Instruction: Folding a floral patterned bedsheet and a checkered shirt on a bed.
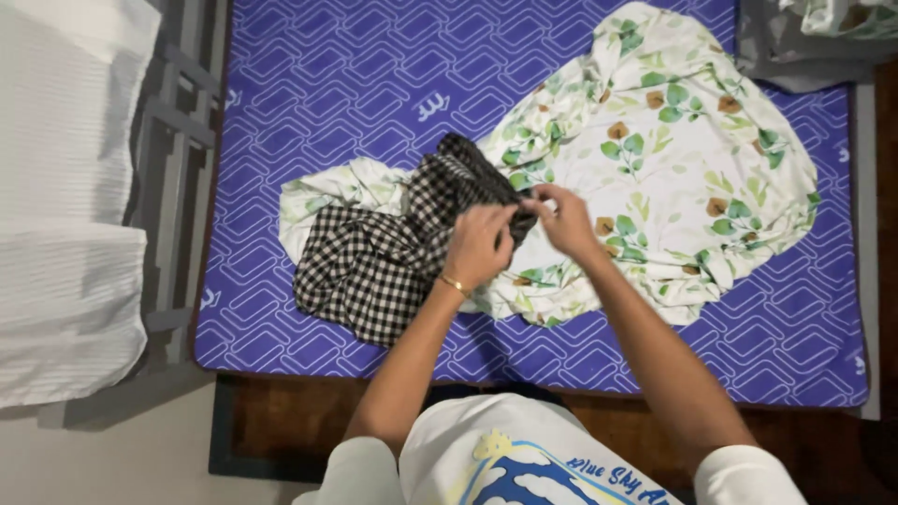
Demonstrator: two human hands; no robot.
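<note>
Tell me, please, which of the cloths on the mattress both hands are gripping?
The black-and-white checked cloth: left hand and right hand pinch its bunched end. The leaf-printed sheet lies beneath, ungripped.

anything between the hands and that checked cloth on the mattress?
Nothing visible. The left hand and right hand both already grip the black-and-white checked cloth, which lies bunched partly over the white leaf-print sheet.

One head-worn camera looks steeply down — close over the mattress (374,84) edge.
</note>
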